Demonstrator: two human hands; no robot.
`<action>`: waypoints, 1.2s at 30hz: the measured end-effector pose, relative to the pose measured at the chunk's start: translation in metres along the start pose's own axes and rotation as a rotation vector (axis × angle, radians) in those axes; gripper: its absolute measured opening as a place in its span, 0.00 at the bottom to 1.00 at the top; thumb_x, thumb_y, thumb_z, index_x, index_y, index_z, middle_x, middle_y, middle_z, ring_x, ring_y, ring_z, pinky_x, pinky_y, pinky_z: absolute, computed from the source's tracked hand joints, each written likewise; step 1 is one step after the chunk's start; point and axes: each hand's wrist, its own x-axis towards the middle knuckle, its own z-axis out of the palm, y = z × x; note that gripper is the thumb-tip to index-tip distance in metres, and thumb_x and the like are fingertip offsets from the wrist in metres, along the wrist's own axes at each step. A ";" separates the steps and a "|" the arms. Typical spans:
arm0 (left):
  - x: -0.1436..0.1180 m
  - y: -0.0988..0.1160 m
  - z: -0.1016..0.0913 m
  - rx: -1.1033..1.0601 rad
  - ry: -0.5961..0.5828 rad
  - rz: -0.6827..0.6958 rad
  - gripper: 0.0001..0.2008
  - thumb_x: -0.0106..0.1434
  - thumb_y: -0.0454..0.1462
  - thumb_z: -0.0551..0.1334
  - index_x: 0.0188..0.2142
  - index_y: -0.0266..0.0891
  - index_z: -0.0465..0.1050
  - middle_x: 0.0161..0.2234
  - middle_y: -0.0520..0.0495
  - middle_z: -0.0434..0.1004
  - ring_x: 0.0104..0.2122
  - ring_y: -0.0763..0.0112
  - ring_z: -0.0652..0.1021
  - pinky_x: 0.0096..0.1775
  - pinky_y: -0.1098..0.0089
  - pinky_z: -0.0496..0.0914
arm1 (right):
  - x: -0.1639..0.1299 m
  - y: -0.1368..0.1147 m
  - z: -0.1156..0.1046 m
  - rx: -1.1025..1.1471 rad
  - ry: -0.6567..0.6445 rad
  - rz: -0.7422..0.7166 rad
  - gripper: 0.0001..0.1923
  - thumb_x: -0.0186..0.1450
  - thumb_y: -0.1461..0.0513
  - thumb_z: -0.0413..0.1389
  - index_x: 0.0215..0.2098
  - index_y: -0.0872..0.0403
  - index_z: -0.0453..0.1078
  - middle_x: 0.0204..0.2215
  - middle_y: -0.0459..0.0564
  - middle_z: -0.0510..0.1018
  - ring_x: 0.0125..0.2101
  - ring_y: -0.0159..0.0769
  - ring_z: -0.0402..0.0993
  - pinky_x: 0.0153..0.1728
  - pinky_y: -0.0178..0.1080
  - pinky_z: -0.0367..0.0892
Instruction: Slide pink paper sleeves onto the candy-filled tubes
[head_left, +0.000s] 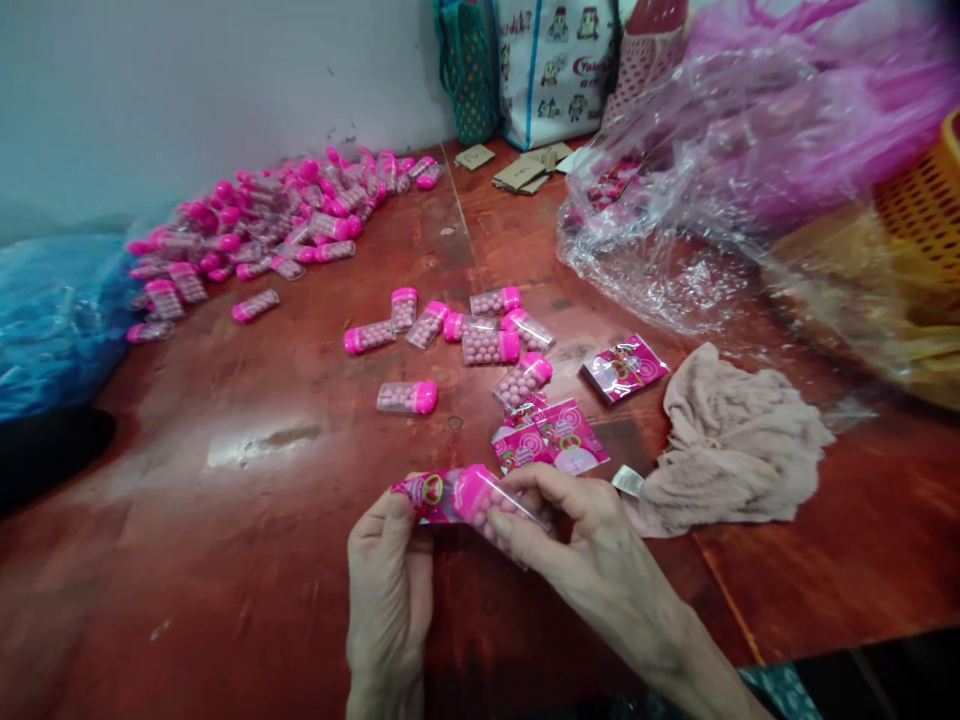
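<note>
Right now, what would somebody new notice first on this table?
Probably the big heap of clear tubes with bright pink caps, full of pink candy balls, piled at the far left by the white wall. Next, at the near edge, the left hand and right hand together hold one pink-capped candy tube against a shiny pink label wrapper. A crumpled beige cloth lies just to the right.

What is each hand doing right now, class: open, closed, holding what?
Left hand: closed, pinching the pink label sleeve.
Right hand: closed on the pink-capped candy container going into that sleeve.
</note>
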 end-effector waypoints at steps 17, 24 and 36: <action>0.000 0.003 0.001 -0.006 0.026 -0.027 0.09 0.43 0.35 0.71 0.26 0.34 0.78 0.25 0.48 0.79 0.25 0.73 0.76 0.29 0.74 0.73 | 0.001 0.009 0.007 0.082 0.001 -0.153 0.06 0.64 0.62 0.53 0.39 0.53 0.69 0.28 0.44 0.74 0.27 0.31 0.69 0.30 0.33 0.64; -0.001 0.004 -0.001 -0.022 -0.030 -0.041 0.09 0.46 0.37 0.70 0.27 0.33 0.78 0.26 0.46 0.79 0.26 0.71 0.77 0.29 0.73 0.73 | 0.002 0.016 0.011 0.053 0.019 -0.200 0.14 0.66 0.64 0.50 0.50 0.53 0.64 0.40 0.51 0.75 0.40 0.37 0.72 0.41 0.39 0.67; 0.000 0.003 -0.003 -0.026 -0.116 -0.085 0.08 0.53 0.37 0.65 0.31 0.32 0.78 0.29 0.44 0.80 0.27 0.73 0.76 0.33 0.75 0.71 | 0.002 0.012 0.010 -0.169 -0.067 -0.328 0.13 0.66 0.67 0.47 0.46 0.52 0.68 0.38 0.51 0.74 0.39 0.38 0.72 0.40 0.39 0.68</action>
